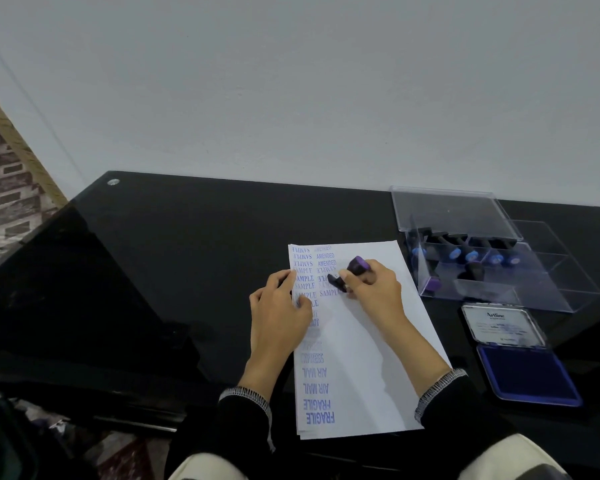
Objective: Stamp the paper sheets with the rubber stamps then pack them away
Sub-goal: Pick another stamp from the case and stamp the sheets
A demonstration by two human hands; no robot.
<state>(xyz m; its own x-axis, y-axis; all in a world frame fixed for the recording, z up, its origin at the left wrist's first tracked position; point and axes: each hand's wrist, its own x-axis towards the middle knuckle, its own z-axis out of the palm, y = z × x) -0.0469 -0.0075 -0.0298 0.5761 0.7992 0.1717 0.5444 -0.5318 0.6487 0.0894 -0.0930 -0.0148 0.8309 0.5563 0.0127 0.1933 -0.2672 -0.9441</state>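
A stack of white paper sheets lies on the black table, its left column filled with blue stamped words such as SAMPLE, AIR MAIL and FRAGILE. My left hand lies flat on the paper's left edge, fingers spread. My right hand grips a rubber stamp with a purple knob, tilted, its black base down against the sheet near a SAMPLE mark. An open blue ink pad sits to the right of the paper.
A clear plastic box with its lid propped over it stands at the back right, holding several stamps with blue and purple knobs. The glossy black table meets a white wall behind; its left edge drops to a patterned floor.
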